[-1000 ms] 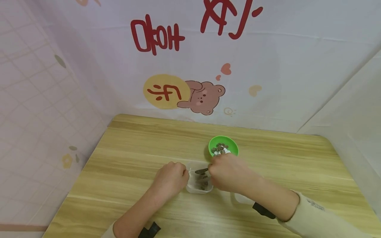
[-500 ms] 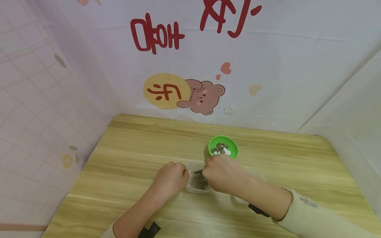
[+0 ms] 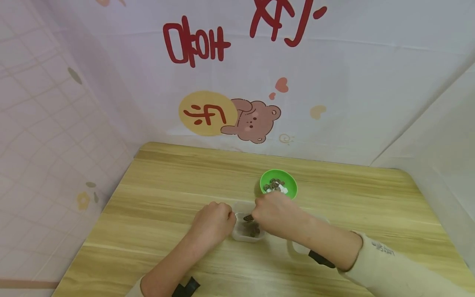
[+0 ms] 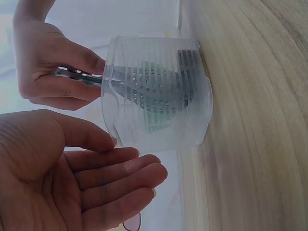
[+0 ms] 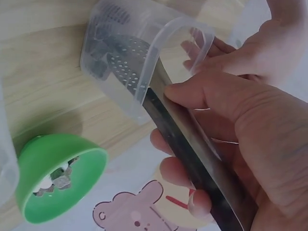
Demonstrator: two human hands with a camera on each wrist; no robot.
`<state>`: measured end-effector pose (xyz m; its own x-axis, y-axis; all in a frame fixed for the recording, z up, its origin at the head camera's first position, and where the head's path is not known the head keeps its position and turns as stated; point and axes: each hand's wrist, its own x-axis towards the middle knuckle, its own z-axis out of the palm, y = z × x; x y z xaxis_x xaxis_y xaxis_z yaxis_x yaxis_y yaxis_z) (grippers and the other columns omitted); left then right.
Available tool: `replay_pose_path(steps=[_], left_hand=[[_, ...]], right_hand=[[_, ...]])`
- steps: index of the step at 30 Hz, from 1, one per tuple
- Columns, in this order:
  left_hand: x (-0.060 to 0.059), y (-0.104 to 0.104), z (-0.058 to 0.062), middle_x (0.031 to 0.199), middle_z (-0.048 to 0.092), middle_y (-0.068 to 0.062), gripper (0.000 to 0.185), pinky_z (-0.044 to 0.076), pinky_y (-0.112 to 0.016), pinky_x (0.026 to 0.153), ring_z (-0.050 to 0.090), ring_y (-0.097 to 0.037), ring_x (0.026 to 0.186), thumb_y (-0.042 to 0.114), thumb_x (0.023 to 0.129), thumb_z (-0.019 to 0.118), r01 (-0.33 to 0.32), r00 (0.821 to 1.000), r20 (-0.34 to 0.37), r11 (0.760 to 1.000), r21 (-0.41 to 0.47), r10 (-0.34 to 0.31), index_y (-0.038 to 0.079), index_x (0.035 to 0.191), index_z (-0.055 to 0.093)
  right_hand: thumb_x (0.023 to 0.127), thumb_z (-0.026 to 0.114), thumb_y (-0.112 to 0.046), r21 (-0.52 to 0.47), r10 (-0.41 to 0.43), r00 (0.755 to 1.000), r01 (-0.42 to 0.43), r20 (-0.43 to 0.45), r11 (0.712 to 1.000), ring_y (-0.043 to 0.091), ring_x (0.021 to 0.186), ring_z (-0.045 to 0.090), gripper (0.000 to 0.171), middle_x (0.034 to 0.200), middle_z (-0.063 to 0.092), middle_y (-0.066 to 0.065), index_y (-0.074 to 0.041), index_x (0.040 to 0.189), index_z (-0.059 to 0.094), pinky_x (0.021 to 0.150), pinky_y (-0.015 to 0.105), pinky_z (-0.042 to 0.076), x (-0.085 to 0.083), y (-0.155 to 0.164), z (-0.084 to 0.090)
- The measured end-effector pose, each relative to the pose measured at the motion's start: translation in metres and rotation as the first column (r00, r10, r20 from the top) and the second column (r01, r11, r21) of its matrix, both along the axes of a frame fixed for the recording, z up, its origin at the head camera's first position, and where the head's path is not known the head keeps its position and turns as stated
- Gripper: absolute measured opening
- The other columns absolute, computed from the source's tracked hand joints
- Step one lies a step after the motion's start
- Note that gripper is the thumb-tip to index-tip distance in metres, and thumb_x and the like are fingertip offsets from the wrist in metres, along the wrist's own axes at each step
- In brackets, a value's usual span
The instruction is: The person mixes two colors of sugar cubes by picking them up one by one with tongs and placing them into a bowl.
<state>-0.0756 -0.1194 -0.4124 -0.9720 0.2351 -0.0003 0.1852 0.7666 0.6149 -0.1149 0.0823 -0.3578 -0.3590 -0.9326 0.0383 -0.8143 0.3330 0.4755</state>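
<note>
Right now the right hand (image 5: 226, 144) grips a metal slotted spoon (image 5: 159, 101), thumb pressed on top of the flat handle and fingers curled underneath. The handle runs back through the palm, while the perforated head reaches ahead of the fingertips and down into a small clear plastic container (image 3: 248, 226) that stands on the wooden table (image 3: 167, 194). In the right wrist view the spoon head lies inside the container against its near wall, with dark pieces gathered at the bottom beyond it. The left wrist view shows the same head through the ribbed clear wall (image 4: 159, 91), the handle crossing the rim into the right hand's fingers (image 4: 62, 72).

The left hand (image 3: 213, 222) sits just beside the container on its left. From the head camera it looks like a loose fist against the container's side; in the left wrist view the fingers (image 4: 115, 168) are loosely bent with the palm open, the thumb tip close to or touching the rim, and I cannot tell for sure whether it holds the wall. Nothing lies in its palm.

Just behind the right hand stands a green bowl (image 3: 278, 183) holding dark pieces and a few white ones. Another clear container (image 3: 302, 247) lies partly hidden under the right forearm.
</note>
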Motion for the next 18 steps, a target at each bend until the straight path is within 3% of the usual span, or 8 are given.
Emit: replay_pose_path(steps=[8,13,18], left_hand=[[-0.001,0.0,0.006,0.049,0.022,0.012,0.052,0.021,-0.022,0.043,0.02,-0.004,0.046,0.006,0.098,0.058,-0.006,0.999,0.043,1.0,0.005,0.006,0.019,0.056,0.031],[-0.002,-0.001,0.008,0.05,0.023,0.011,0.051,0.023,-0.024,0.044,0.022,-0.006,0.047,0.006,0.097,0.058,-0.012,0.999,0.039,1.0,-0.008,0.013,0.019,0.056,0.032],[-0.003,-0.002,0.011,0.05,0.023,0.011,0.05,0.023,-0.024,0.044,0.022,-0.006,0.047,0.007,0.097,0.058,-0.012,0.999,0.046,1.0,-0.008,0.013,0.019,0.056,0.032]], right_hand=[[0.071,0.082,-0.02,-0.077,-0.056,0.985,0.069,0.161,0.995,0.012,0.052,0.048,0.03,0.064,0.053,-0.006,-0.019,0.058,0.054,0.046,0.029,0.043,-0.01,0.018,0.01],[0.072,0.08,-0.016,-0.21,-0.039,0.966,0.094,0.254,0.973,0.008,0.052,0.04,0.02,0.065,0.048,-0.008,-0.018,0.067,0.061,0.045,0.026,0.037,-0.016,0.033,0.022],[0.073,0.084,-0.011,-0.37,0.01,0.962,0.095,0.273,0.924,0.002,0.053,0.037,0.015,0.07,0.052,-0.01,-0.017,0.079,0.072,0.044,0.021,0.034,-0.023,0.05,0.032]])
